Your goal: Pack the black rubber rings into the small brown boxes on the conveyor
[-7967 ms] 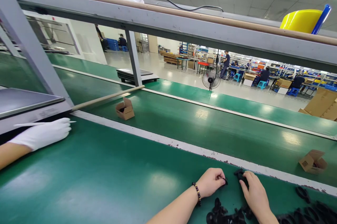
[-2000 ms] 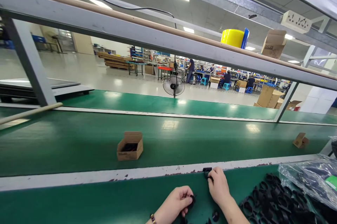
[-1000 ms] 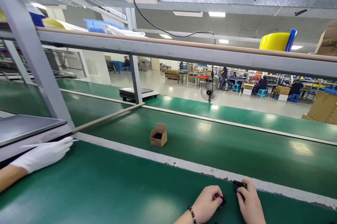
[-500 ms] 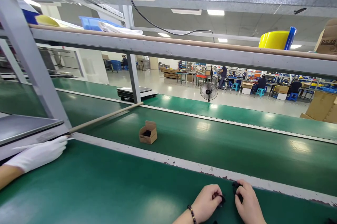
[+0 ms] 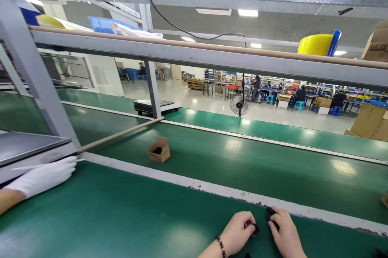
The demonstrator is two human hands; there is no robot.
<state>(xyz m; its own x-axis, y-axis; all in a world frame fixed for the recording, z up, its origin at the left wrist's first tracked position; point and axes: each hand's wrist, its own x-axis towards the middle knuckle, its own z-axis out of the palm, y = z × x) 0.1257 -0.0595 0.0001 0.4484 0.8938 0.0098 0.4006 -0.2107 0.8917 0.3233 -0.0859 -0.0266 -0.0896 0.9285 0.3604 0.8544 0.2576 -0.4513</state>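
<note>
Side by Side, a Narrow Gap Between

From my remote seat I judged that everything turned on the space between the two grips. The left hand (image 5: pixel 238 229) had thumb and fingers pinched on a small black piece (image 5: pixel 256 230), which poked out on the side facing the right hand (image 5: pixel 285 231). The right hand's fingers were curled around a second dark piece (image 5: pixel 269 212), which showed at their upper left, just beside the near edge of the pale strip (image 5: pixel 212 189). So each piece sat on the inner side of its own grip, near the other but apart, the right one a little farther from me. I could not tell either long axis; fingers hid too much. Both were at the near green tabletop (image 5: pixel 121 209). A black bit (image 5: pixel 247 255) showed at the bottom edge, nearer the left hand. The small carton (image 5: pixel 159 152) stood well beyond the strip, and a co-worker's gloved hand (image 5: pixel 45 178) lay far left.
</note>
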